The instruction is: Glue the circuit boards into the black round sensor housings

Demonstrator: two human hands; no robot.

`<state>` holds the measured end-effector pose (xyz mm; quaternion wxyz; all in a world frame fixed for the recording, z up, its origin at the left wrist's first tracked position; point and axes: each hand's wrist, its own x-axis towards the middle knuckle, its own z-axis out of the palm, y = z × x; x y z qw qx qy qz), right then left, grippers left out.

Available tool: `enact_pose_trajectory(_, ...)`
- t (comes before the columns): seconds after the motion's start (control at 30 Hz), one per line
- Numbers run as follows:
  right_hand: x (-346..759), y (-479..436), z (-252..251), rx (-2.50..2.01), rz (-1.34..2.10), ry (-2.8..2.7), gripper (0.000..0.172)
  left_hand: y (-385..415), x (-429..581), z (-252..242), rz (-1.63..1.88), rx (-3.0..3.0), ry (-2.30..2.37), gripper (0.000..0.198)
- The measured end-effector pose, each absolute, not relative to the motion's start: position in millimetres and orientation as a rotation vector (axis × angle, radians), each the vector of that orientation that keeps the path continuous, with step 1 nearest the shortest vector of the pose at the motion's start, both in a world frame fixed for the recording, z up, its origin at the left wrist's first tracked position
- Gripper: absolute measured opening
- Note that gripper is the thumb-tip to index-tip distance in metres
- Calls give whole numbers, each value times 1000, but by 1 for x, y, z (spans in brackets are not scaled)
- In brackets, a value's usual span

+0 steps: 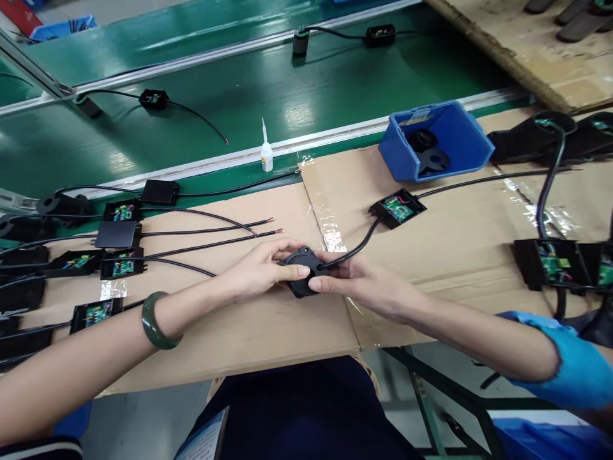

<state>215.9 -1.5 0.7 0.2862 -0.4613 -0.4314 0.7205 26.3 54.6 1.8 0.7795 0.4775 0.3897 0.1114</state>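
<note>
A black part with a flat, squarish end face [302,281] is held between both hands over the cardboard. My left hand [268,265] grips its left side, thumb laid across the face. From the right, my right hand [352,278] closes on it, its thumb pressed near the middle. A black cable [364,241] runs from beside my right fingers up to an uncovered black box with a green circuit board [400,207]. The rest of the part's body is hidden behind the end face and my fingers.
Left, on the cardboard [249,338], lie several black boxes with cables, some with a lid [117,234]. A blue bin [435,144] holds black parts. A small white bottle [267,156] stands by the rail; green belt [230,115] behind carries more assemblies. More open boxes [558,265] lie right.
</note>
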Motion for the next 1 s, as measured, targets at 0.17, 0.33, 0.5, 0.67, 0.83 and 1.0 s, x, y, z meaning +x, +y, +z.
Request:
enact_pose_trajectory(0.17,214,2,-1,-1151,1920,-1210,39,51,28,6,243,1129,822,41)
enact_pose_trajectory(0.33,209,0,-3,-1177,1892,-1179,33,41,36,7,326,1254,786,29)
enact_pose_trajectory(0.5,205,-2,2,-1226,1850,-1142,35,32,43,6,332,1274,1008,28)
enact_pose_trajectory(0.67,202,-6,-1,-1307,1754,-1162,28,30,49,2,368,1296,1068,26)
enact_pose_trajectory(0.83,199,-15,-1,-1184,1705,-1211,40,29,43,9,415,1236,933,33)
enact_pose_trajectory(1.0,252,-15,19,-1345,1530,-1778,33,24,23,23,478,1046,852,38)
